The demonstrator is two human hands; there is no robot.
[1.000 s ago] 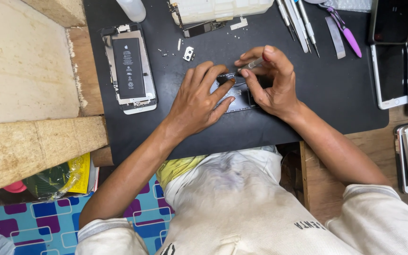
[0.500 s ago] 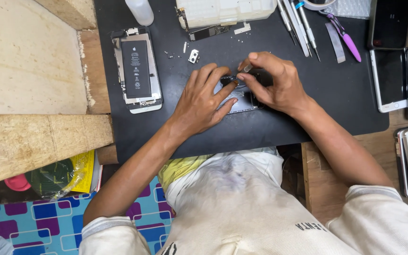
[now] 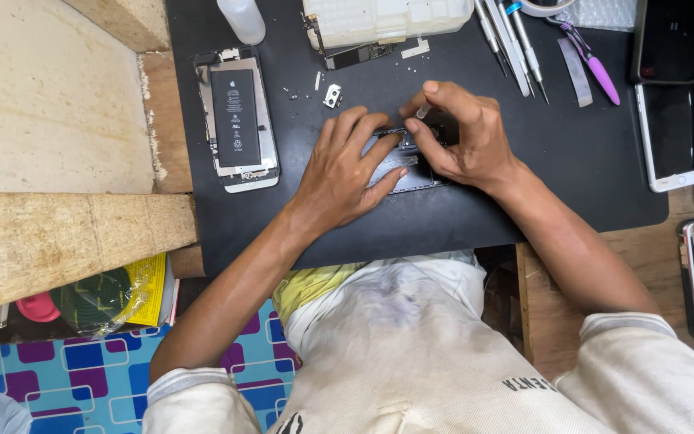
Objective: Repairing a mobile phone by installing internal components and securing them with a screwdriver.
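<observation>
Black mat (image 3: 524,185) under everything, probably there to stop slip and to make tiny parts show. Left hand (image 3: 347,173) lies flat, fingers spread, pressing down on the phone part (image 3: 411,173) at mat centre, seemingly to keep it from sliding. Right hand (image 3: 463,133) is pinched shut on a thin tool (image 3: 423,111), tip pointed down at the part's upper edge; looks like a small driver, but too little of it shows to be sure. Both hands sit close together, nearly touching over the part. Part itself: a flat, dark, glossy slab with a pale grey strip showing between the fingers, mostly hidden by the hands, so I can't tell which face is up. Outward: small metal bracket (image 3: 332,96) and loose specks, likely screws, just above the left hand. Opened phone (image 3: 237,120) with black battery exposed lies left on the mat, well apart. White parts tray (image 3: 387,20) and white bottle (image 3: 242,20) at the top edge; screwdrivers (image 3: 512,48) and purple pry tool (image 3: 600,76) top right, within reach. More phones (image 3: 668,133) on the tabletop, right side.
</observation>
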